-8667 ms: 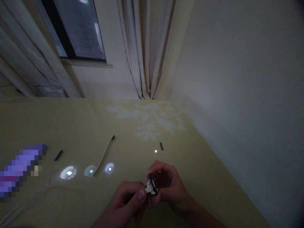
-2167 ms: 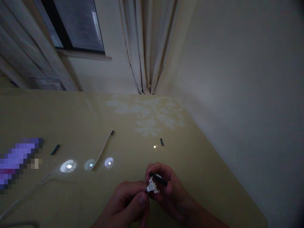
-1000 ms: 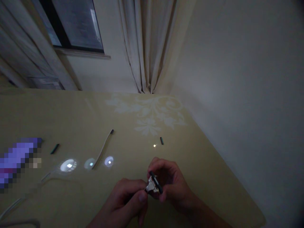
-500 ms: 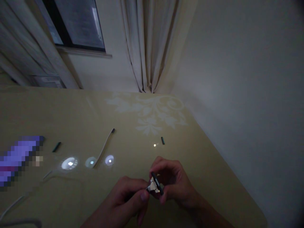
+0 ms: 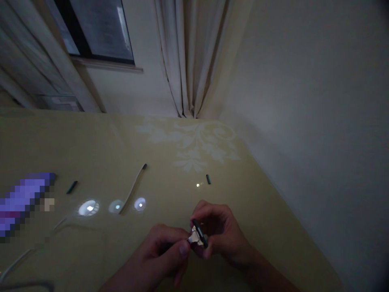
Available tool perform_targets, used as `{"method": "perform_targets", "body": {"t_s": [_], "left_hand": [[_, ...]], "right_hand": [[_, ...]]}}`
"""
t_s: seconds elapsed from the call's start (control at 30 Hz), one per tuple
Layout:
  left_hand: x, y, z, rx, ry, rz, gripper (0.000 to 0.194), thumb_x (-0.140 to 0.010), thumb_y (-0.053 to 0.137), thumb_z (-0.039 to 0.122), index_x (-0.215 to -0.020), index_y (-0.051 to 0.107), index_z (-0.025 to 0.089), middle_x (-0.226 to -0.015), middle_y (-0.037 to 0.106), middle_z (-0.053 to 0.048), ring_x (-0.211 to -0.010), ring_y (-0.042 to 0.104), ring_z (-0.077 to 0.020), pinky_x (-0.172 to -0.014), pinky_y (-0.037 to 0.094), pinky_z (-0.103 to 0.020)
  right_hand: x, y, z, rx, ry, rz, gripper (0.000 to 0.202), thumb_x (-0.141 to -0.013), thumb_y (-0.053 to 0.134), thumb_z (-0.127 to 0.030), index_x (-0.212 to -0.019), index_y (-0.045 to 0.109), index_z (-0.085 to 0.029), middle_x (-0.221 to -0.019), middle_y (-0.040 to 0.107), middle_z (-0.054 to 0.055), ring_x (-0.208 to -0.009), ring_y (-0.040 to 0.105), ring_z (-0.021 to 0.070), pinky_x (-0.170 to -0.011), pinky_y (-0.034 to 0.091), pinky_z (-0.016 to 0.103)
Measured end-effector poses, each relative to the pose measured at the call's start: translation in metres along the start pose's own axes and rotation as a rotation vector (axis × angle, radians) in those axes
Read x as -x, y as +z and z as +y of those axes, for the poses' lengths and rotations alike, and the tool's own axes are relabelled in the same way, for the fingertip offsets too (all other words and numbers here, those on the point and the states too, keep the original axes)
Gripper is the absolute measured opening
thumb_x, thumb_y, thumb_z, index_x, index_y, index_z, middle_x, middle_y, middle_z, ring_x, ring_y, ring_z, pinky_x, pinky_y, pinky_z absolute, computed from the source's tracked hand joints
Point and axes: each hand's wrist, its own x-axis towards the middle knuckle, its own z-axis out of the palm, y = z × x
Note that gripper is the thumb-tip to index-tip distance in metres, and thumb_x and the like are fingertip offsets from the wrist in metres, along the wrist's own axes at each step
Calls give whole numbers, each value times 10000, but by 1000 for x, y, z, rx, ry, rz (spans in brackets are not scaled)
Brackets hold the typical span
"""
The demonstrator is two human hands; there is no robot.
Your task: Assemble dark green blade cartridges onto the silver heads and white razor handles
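Left hand (image 5: 168,251) pinches silver metal piece (image 5: 193,237); curled right hand (image 5: 226,233) grips straight black bar (image 5: 199,232) against it; whether joined, unclear; small dark strip (image 5: 208,179) lies loose toward yellowish table's (image 5: 267,227) right edge.

glossy table (image 5: 91,162) beneath a dark-framed window (image 5: 105,30)

a pale floral pattern (image 5: 190,160) spreads over the table's far right part. three round light reflections (image 5: 88,207) shine in a row on the surface, and a slim pale stick (image 5: 133,186) with a dark tip lies slantwise, its lower end between two of them. at the left edge is a purple object (image 5: 26,202), too pixelated to make out. near it a pale cord (image 5: 15,263), partly blurred, runs up from the lower left corner.

beyond the table, one light curtain (image 5: 33,52) hangs left of the window and a gathered curtain (image 5: 190,52) hangs to its right, above a narrow sill's (image 5: 112,66) level and below. a plain wall (image 5: 313,101) fills the right side, in dim light.
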Motion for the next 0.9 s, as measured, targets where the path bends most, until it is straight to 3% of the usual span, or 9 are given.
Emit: {"method": "perform_targets", "body": {"t_s": [0.07,0.23,0.5,0.9], "left_hand": [[-1,-1,1,31,-12,-37,579,-1010,572,695,-932,825,181,-558,460,51,-512,387,-96,-525,290,-230],[-1,0,8,-2,-2,-5,584,-1004,574,704,-917,832,188,-571,482,42,-556,423,-105,-575,318,-239],[-2,2,13,-56,33,48,558,-996,594,699,-908,848,210,-594,548,22,-598,507,-127,-630,376,-252],[-5,5,10,-98,64,98,577,-1010,581,685,-838,824,191,-586,534,31,-584,489,-119,-613,377,-247]], "right_hand": [[0,0,0,-7,5,0,518,-568,1089,-231,-1034,866,-255,-937,719,-9,-699,712,94,-623,613,162],[1,0,2,-30,0,-7,498,-603,1074,-195,-1050,863,-256,-959,724,-8,-729,731,95,-629,611,146],[0,2,-1,-6,-13,0,515,-589,1077,-174,-1051,863,-255,-949,724,-10,-738,741,102,-631,617,148],[1,-2,2,-27,22,35,538,-533,1090,-159,-1011,863,-258,-934,735,-12,-714,731,107,-587,599,144]]}}
